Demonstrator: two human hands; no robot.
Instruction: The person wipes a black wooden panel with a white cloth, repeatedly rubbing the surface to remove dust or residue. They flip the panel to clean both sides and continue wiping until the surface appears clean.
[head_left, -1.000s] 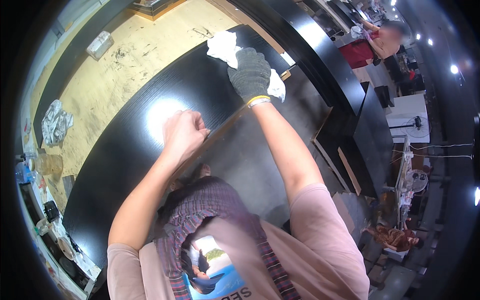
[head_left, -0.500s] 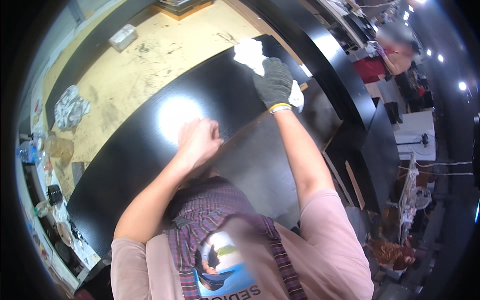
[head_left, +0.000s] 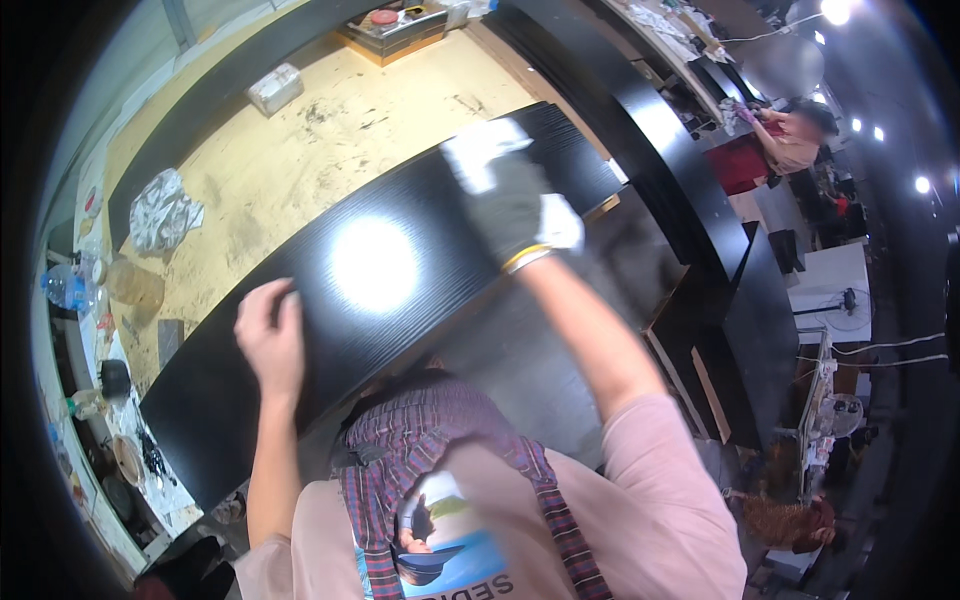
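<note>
Gloved right hand outstretched, clamped on white cloth, left hand loosely cupped

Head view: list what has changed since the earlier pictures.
The left hand has moved left along the black board. The gloved right hand, with the white cloth, has shifted left, away from the board's right end. It still grips the cloth; the pale block and crumpled sheet stayed put.
</note>
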